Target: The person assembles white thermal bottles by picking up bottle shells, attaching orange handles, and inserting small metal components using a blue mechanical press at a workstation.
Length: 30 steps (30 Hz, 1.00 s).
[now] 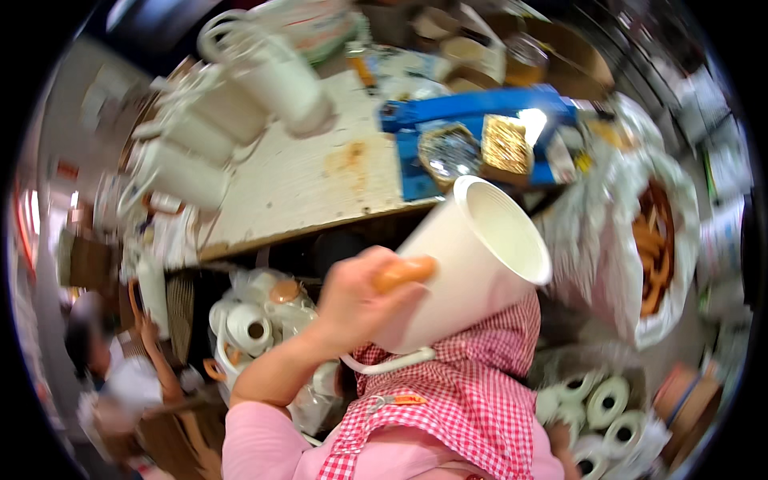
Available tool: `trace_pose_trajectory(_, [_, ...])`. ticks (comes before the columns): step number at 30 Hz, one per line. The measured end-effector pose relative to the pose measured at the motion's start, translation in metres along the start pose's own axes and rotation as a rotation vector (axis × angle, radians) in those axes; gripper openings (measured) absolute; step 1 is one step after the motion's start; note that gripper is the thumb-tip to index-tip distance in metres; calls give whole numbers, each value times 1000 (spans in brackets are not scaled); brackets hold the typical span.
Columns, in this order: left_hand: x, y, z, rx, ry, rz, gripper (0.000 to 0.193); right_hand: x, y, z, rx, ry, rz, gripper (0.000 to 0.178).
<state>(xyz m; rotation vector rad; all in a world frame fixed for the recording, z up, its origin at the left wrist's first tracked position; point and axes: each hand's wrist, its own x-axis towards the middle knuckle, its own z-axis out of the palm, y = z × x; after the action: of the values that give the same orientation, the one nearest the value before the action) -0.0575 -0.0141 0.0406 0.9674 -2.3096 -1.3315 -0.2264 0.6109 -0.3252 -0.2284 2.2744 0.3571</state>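
In front of my chest, my left hand (360, 296) is closed around an orange handle-like piece (404, 274). It lies against the side of a white plastic pail (460, 276); I cannot tell whether the two are joined. The pail is tilted, its open mouth facing up and right, and its inside looks bare. A curved white tube (392, 362) shows under its base end. My right hand is out of sight; only a bit of skin (558, 438) shows at the lower right, beside a bag of white rolls (606, 402).
Several white containers with looped tubes (280, 84) stand on the worn white table (336, 172). A blue fixture (480, 104) with a gold block (506, 146) sits at its right. Orange curved pieces fill a white sack (596, 232). A person (136, 368) works at far left.
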Motion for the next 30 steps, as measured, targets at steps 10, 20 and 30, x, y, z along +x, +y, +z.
trace_pose_trajectory(10, [-38,-99,32,80,97,135,47,-34,-56,-221,-187,-154,-113,65])
trace_pose_trajectory(20, [-45,-124,26,-213,302,-155,33,-191,-369,-483,532,633,-1500,51])
trace_pose_trajectory(30, [-51,-111,25,-166,214,84,57,-150,-441,-473,525,716,-1743,54])
